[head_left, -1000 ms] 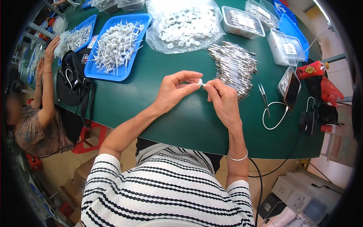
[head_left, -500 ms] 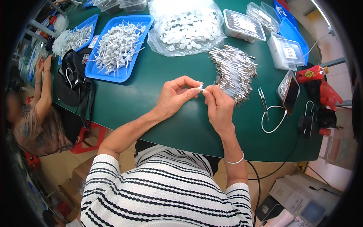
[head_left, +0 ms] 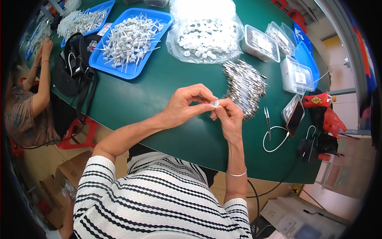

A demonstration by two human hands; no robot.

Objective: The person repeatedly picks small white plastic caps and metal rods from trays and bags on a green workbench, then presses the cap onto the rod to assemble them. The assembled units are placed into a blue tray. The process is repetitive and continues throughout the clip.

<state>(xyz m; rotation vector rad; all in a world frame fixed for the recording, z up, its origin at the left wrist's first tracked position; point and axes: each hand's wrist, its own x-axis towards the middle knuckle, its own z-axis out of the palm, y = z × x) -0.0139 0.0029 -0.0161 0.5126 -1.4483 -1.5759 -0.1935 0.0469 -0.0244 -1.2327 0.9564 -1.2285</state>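
A small white plastic cap sits between my fingertips above the green table. My left hand pinches it with thumb and forefinger from the left. From the right, my right hand has its thumb and bent fingers closed against the same cap. Whatever lies behind the cap, inside the right fingers, is hidden. Just beyond my right hand lies a heap of thin metal-ended rods. Farther off, a clear plastic bag lies spread with many loose white caps on it.
A blue tray of capped white stems and a black bag are at the left. At the right are tweezers, a phone, a white cable and clear boxes. Another person's arms show at far left.
The view has shifted, so the table items sit differently in the picture. The white cap has turned and its rounded face shows more, with both hands still closed around it.
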